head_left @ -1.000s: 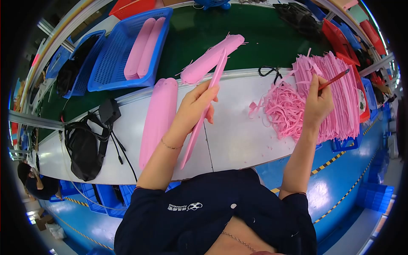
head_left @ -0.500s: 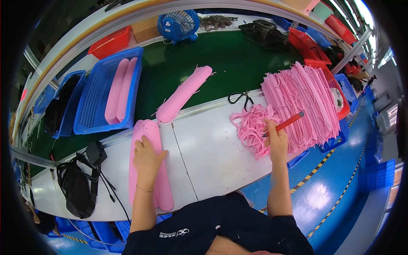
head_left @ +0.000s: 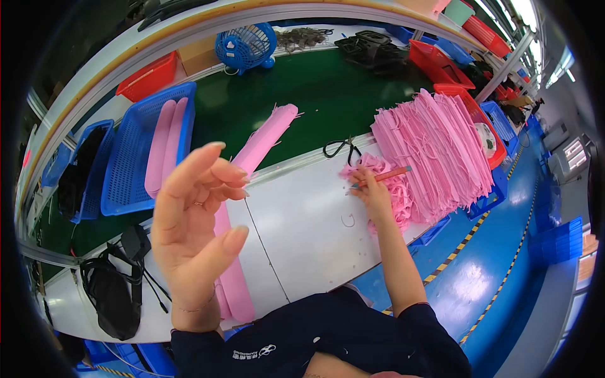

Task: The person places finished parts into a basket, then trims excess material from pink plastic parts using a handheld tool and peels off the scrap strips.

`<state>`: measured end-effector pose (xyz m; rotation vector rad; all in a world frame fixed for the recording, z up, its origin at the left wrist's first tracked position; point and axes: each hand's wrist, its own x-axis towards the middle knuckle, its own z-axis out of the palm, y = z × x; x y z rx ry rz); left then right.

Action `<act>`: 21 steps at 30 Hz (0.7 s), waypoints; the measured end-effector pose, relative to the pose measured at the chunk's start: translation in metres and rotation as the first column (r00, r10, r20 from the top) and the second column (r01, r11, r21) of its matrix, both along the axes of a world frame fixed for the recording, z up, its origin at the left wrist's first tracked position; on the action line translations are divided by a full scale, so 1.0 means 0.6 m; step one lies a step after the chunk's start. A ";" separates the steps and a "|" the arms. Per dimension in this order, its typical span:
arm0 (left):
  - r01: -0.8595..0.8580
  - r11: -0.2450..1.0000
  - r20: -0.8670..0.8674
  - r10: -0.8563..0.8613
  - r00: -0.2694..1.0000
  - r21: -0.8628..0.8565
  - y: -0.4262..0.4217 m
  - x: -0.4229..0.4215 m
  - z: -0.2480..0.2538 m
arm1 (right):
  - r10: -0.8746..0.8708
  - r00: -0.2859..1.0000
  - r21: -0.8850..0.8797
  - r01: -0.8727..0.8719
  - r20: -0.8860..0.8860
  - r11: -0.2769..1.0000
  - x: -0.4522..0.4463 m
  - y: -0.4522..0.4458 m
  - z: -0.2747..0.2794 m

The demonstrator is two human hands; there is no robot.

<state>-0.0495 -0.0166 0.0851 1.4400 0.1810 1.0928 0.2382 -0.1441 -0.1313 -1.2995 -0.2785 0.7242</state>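
My left hand (head_left: 195, 239) is raised close to the camera, fingers curved and apart, holding nothing. Beneath it, partly hidden, long pink padded strips (head_left: 236, 290) with rounded ends lie on the white table. In my right hand (head_left: 373, 194) is a slim red pen-like stick (head_left: 392, 173); its exact kind I cannot make out. That hand rests at the left edge of a heap of curly pink offcuts (head_left: 398, 198). Another pink strip (head_left: 268, 135), frayed along its edges, slants across the green mat behind the table.
A large stack of fringed pink strips (head_left: 435, 157) stands at right. Black-handled scissors (head_left: 343, 148) lie near the offcuts. At left are a blue basket (head_left: 129, 170) with pink strips inside and a black pouch with cables (head_left: 113, 302). A blue fan (head_left: 247, 47) stands at the back.
My left hand has lifted off the pink strips toward the camera. My right hand has moved left with the red stick, to the edge of the offcuts. A small curl of scrap now lies on the table.
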 end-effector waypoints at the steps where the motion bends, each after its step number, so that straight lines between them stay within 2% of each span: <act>1: 0.045 0.993 0.036 -0.049 0.998 0.105 -0.001 -0.003 0.025 | -0.031 0.998 0.057 0.034 -0.049 0.998 0.020 -0.014 0.002; 2: 0.079 0.991 0.026 -0.082 0.996 0.109 -0.015 -0.012 0.057 | -0.057 0.993 0.113 0.069 -0.100 0.991 0.032 -0.023 0.003; 3: 0.314 0.918 0.149 -0.355 0.923 0.242 -0.001 -0.010 0.065 | -0.038 0.994 0.104 0.048 -0.101 0.993 0.039 -0.025 -0.002; 4: 0.464 0.869 0.160 -0.490 0.857 0.174 -0.030 -0.002 0.112 | -0.022 0.996 0.107 0.031 -0.087 0.994 0.042 -0.024 -0.012; 9: 0.419 0.896 0.147 -0.439 0.886 0.150 -0.013 -0.023 0.103 | -0.003 1.000 0.064 0.002 0.020 0.998 0.028 -0.024 -0.014; 12: 0.414 0.893 0.147 -0.440 0.886 0.175 -0.009 -0.019 0.107 | 0.003 1.000 0.069 -0.003 0.007 0.998 0.032 -0.024 -0.024; 17: 0.426 0.888 0.164 -0.453 0.876 0.176 -0.006 -0.009 0.104 | 0.045 0.999 0.045 -0.046 0.005 0.998 0.087 -0.042 -0.097; 21: 0.437 0.881 0.164 -0.465 0.870 0.181 0.000 -0.001 0.101 | 0.006 1.000 -0.013 -0.007 -0.007 1.000 0.067 -0.032 -0.067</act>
